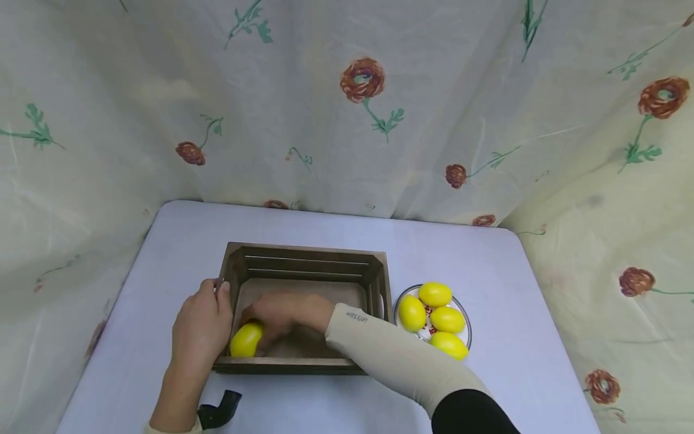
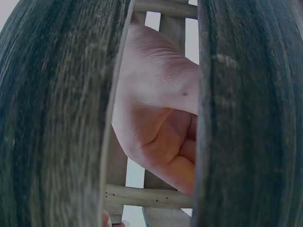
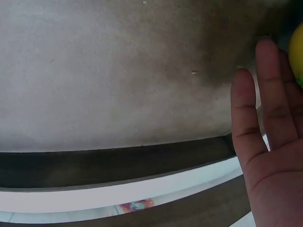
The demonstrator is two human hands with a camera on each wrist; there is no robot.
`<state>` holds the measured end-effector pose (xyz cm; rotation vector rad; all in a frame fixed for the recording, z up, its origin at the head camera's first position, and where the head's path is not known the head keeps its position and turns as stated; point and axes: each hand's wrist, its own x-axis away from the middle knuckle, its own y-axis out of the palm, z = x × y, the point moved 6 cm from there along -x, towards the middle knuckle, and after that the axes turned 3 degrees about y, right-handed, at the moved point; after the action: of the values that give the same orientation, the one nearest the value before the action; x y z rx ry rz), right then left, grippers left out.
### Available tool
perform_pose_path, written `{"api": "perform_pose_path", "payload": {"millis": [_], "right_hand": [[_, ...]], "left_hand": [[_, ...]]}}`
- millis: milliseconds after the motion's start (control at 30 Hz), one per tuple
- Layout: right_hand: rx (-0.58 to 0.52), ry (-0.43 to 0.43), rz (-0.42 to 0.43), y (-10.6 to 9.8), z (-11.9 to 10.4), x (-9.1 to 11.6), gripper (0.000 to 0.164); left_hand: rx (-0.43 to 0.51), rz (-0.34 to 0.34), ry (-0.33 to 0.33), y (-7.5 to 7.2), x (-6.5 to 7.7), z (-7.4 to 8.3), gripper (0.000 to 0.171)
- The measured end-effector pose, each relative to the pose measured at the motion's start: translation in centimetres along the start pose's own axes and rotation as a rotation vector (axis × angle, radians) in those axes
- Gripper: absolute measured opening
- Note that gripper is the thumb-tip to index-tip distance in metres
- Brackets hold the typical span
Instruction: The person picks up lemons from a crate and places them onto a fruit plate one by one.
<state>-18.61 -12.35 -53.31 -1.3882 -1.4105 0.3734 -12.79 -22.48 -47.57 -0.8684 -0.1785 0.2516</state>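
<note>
A brown wooden crate [image 1: 311, 263] with slatted sides stands on the table. At its near-left inside corner is a yellow lemon [image 1: 246, 341]. My right hand [image 1: 284, 313] reaches into the crate and holds this lemon between thumb and fingers. The right wrist view catches only part of the lemon [image 3: 297, 54] at its edge, beside outstretched fingers [image 3: 246, 113]. My left hand [image 1: 202, 322] grips the crate's left wall. The left wrist view looks past dark slats [image 2: 57, 113] to the right hand [image 2: 151, 94] inside.
Right of the crate, a round plate [image 1: 469, 328] with a dark rim bears several more lemons [image 1: 435, 295]. A white cloth covers the table [image 1: 461, 253]. Flowered curtains [image 1: 303, 84] hang behind and at both sides. A black curved piece [image 1: 219, 411] sits at the left wrist.
</note>
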Motion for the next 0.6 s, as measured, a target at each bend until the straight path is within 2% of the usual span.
{"api": "perform_pose_path", "payload": {"millis": [267,433,600], "right_hand": [[-0.008,-0.004,-0.006,-0.9,0.3,0.3,0.050],[0.018,0.016,0.017,-1.8,0.9,0.8,0.050],[-0.003,0.030,0.045,-3.0,1.4,2.0,0.048]], "left_hand": [[0.000,0.009,-0.001,-0.1,0.0,0.1,0.051],[0.000,0.009,-0.006,-0.2,0.0,0.1,0.051],[0.003,0.007,-0.012,-0.1,0.1,0.2,0.051]]}}
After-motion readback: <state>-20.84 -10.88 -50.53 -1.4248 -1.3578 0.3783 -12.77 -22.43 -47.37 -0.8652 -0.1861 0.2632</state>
